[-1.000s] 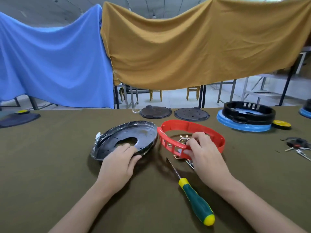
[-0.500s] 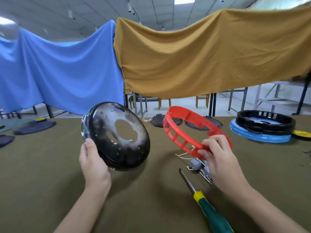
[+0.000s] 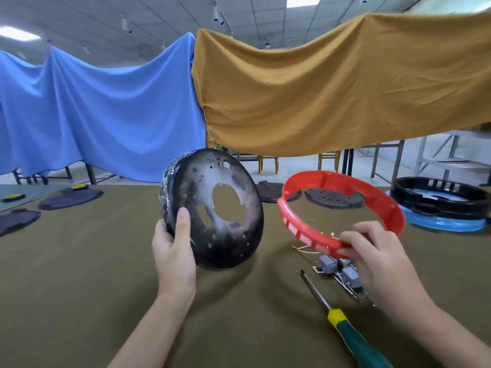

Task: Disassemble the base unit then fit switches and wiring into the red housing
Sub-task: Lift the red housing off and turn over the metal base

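My left hand [image 3: 174, 251] grips the lower left rim of a round black base plate [image 3: 225, 235], held up on edge above the table with its holed face toward me. My right hand [image 3: 372, 253] pinches the near rim of the red ring housing [image 3: 377, 192], which is lifted and tilted off the table. Beneath the red housing lie grey switches with thin wires [image 3: 337, 272] on the cloth. A screwdriver [image 3: 342, 320] with a green and yellow handle lies in front of them, its tip pointing away from me.
The table [image 3: 79, 274] is covered in olive cloth. A black ring on a blue base [image 3: 438, 205] stands at the right. Dark round plates [image 3: 332, 199] lie at the back, and several dark parts with yellow caps [image 3: 69, 196] at the far left. Blue and mustard cloths hang behind.
Both hands lifted their parts off the table: the black plate rose and turned upright, the red housing rose and tilted, uncovering the switches and wires beneath it.
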{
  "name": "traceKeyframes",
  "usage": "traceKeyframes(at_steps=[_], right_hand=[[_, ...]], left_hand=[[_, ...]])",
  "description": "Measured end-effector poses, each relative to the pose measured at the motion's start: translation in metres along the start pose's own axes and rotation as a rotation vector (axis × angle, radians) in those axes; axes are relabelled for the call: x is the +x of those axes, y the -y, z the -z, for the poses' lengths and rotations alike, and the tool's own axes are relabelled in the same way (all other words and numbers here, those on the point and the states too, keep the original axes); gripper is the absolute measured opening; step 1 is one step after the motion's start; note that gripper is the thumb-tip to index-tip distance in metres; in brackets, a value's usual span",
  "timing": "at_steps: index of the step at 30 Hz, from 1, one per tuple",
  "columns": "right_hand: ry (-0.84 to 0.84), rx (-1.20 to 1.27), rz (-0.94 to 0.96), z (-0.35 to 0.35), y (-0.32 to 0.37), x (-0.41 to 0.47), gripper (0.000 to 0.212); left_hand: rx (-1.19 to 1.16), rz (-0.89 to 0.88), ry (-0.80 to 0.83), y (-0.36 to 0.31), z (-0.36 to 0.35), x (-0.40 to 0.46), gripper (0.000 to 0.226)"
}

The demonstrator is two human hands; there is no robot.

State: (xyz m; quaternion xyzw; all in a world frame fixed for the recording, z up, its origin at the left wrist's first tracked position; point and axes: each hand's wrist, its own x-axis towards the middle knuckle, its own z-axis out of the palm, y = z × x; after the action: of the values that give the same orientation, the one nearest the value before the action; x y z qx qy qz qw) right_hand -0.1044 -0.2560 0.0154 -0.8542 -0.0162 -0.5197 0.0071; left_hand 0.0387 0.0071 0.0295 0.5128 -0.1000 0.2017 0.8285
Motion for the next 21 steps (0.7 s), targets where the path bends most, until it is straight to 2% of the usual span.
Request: traceKeyframes(at_steps=[2,4,7,10,12,14,21], right_hand=[[-0.005,-0.174,0.179,0.003,0.004,0.003,0.018],[0.009,-0.286,0.291,0.005,0.010,0.006,0.029],[-0.022,-0.342,0.321,0.005,0.024,0.007,0.023],[-0.082,-0.328,0.326,0.003,0.032,0.005,0.021],[-0.115,-0.309,0.298,0.006,0.029,0.008,0.021],[-0.130,-0.157,0.178,0.008,0.025,0.008,0.022],[-0.103,0.895,-0.688,0.013,0.014,0.019,0.020]], left_hand=[[0.005,-0.024,0.018,0.002,0.001,-0.001,0.012],[0.047,-0.084,0.023,0.003,0.003,-0.001,0.013],[0.023,-0.088,-0.003,0.003,0.006,0.001,0.013],[-0.186,0.197,-0.097,0.003,0.008,0.007,0.019],[-0.243,0.346,-0.130,0.003,0.009,0.009,0.022],[-0.250,0.418,-0.126,0.005,0.009,0.008,0.022],[-0.238,0.695,0.036,0.022,-0.002,-0.004,0.025]])
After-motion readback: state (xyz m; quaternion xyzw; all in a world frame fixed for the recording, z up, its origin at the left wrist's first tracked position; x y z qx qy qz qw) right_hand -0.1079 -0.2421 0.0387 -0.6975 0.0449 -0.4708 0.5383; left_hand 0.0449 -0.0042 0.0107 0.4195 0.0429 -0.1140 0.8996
